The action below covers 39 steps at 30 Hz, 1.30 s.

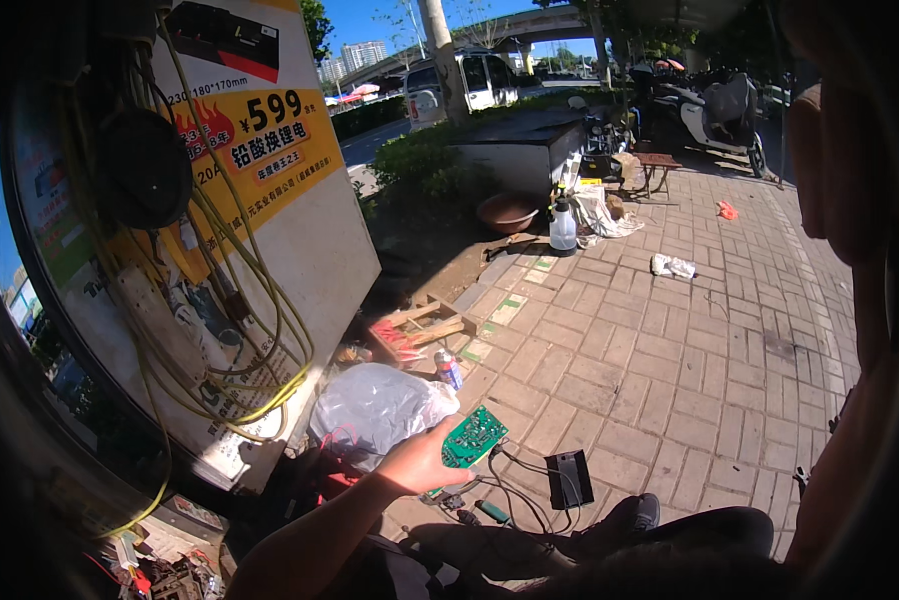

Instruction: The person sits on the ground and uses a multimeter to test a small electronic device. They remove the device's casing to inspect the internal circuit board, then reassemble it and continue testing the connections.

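My left hand [425,462] is closed on the edge of a green circuit board [476,437], thumb and fingers gripping its left side, with small parts showing on the face. Below it, black cables [520,490] run across the ground to a black open-looking case [571,479]. A green-handled tool [492,512] lies among the cables. My right hand [832,175] is raised at the far right edge, dark and partly cut off; what its fingers do is not clear.
A clear plastic bag [375,405] sits left of my hand, with a spray can [449,370] and a wooden crate [420,328] beyond. Yellow cables [270,385] hang on a cabinet [335,215]. A sprayer bottle [563,228], a bowl [508,213] and a scooter [715,115] stand farther off.
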Tool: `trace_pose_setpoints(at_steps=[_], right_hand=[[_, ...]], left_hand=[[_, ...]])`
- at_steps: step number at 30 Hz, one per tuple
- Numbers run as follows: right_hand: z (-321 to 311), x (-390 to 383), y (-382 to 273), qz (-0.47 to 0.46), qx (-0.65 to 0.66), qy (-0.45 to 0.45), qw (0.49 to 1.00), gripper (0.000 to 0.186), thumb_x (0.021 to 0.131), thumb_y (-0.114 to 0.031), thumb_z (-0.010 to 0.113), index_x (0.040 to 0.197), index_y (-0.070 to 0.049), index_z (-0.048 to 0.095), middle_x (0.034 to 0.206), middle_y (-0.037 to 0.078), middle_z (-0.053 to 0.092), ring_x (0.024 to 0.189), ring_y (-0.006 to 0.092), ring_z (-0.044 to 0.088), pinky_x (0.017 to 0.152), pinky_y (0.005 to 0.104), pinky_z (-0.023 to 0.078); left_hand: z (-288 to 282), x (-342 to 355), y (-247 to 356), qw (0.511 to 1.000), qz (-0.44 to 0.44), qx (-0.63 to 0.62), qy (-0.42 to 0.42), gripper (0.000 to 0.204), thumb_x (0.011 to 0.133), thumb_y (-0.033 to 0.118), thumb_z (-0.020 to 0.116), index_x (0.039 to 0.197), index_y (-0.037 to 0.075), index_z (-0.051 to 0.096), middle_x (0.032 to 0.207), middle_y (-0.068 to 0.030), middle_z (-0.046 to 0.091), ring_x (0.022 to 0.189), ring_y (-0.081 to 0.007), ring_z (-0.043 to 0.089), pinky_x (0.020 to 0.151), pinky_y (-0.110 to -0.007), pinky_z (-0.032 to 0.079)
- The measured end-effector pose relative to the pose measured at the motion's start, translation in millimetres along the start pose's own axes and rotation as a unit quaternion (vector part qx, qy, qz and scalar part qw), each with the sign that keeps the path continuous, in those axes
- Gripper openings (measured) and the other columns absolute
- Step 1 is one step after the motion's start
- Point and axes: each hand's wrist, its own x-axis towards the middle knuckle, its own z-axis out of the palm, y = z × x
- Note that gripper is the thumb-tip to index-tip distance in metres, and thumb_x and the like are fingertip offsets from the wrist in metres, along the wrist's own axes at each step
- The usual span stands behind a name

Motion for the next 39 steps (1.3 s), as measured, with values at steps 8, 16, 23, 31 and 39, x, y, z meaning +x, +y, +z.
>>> trace_pose_setpoints(at_steps=[8,16,23,31,39], right_hand=[[-21.0,2.6,38.9,0.038,-0.080,0.015,0.996,0.078,0.093,-0.048,0.059,0.147,0.001,0.030,0.141,0.021,0.043,0.121,0.0282,0.054,0.100,0.0425,0.046],[0.1,-70.7,6.0,0.005,-0.057,0.020,0.998,0.080,0.094,-0.050,0.056,0.148,0.000,0.028,0.145,0.022,0.040,0.123,0.0291,0.053,0.101,0.0434,0.045],[1.5,-268.6,-86.8,-0.031,0.304,0.059,0.950,0.081,0.095,-0.052,0.053,0.150,0.000,0.025,0.148,0.022,0.037,0.124,0.0298,0.052,0.103,0.0441,0.044],[62.2,-581.7,-260.1,0.434,0.555,-0.683,0.193,0.082,0.100,-0.055,0.042,0.153,0.000,0.012,0.149,0.014,0.039,0.125,0.0237,0.049,0.102,0.0302,0.042],[4.0,-603.1,-133.1,0.408,0.584,-0.410,0.570,0.070,0.100,-0.042,0.050,0.152,-0.005,0.021,0.150,0.013,0.039,0.130,0.0267,0.049,0.105,0.0418,0.043]], left_hand=[[3.6,-2.5,-3.6,0.998,0.050,-0.016,0.034,0.087,0.072,0.034,0.080,0.142,0.004,0.038,0.122,-0.0264,0.060,0.114,-0.0394,0.059,0.095,-0.041,0.047],[5.6,1.3,-15.3,1.000,-0.009,-0.018,0.013,0.101,0.069,0.038,0.084,0.144,-0.007,0.033,0.130,-0.0314,0.054,0.123,-0.0391,0.054,0.102,-0.038,0.043],[9.4,9.6,-13.1,0.998,-0.019,-0.067,0.010,0.103,0.066,0.022,0.086,0.148,-0.001,0.030,0.129,-0.0239,0.057,0.113,-0.0283,0.059,0.097,-0.037,0.047],[26.3,34.9,1.1,0.986,0.003,-0.169,0.005,0.091,0.071,0.006,0.079,0.146,-0.006,0.030,0.117,-0.0153,0.063,0.099,-0.0175,0.065,0.086,-0.030,0.052],[34.3,59.3,11.2,0.986,0.051,-0.156,0.017,0.094,0.067,0.012,0.081,0.145,-0.010,0.031,0.119,-0.0211,0.063,0.100,-0.0212,0.065,0.090,-0.031,0.051]])
